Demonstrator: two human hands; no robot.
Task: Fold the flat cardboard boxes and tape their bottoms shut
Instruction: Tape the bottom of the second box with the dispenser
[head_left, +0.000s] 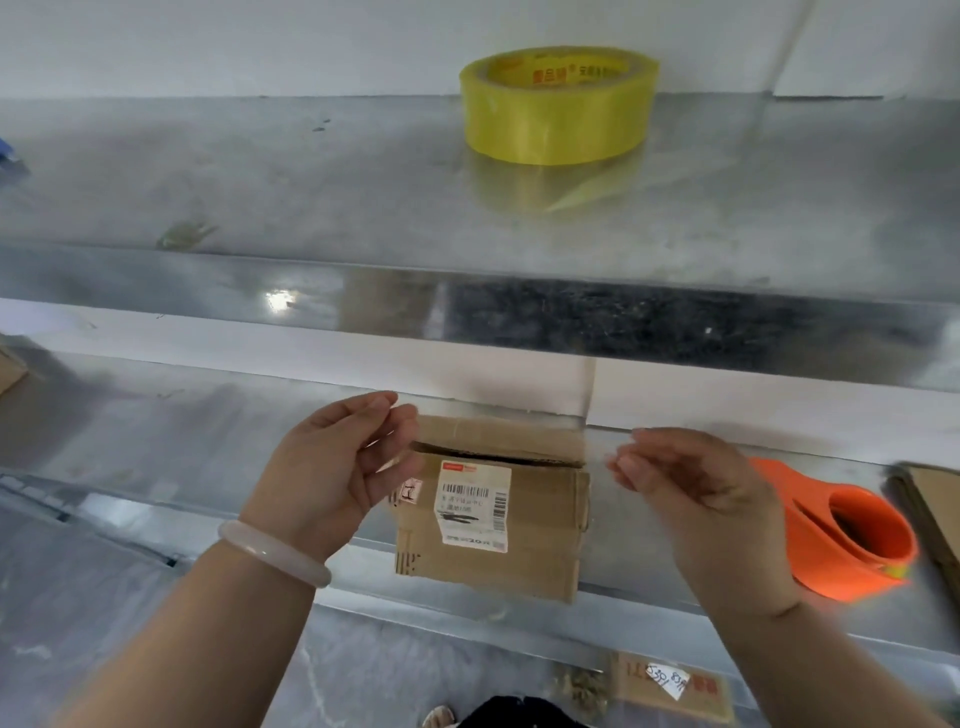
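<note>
At 6 o'clock the cardboard box (493, 525) sits seam-up between the left hand (337, 462) and right hand (696, 499), each seemingly pinching a clear tape strip (519, 422) taut for sealing, orange dispenser (841, 535) at 3, yellow tape roll (558, 104) at 12.

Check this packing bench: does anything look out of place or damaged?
The cardboard box bears a shipping label, and a dark gap runs between its flaps. A cardboard scrap lies on the floor below.

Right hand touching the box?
Apart. Head view: bare shelf shows between the right hand, which pinches the clear tape strip, and the cardboard box.
</note>
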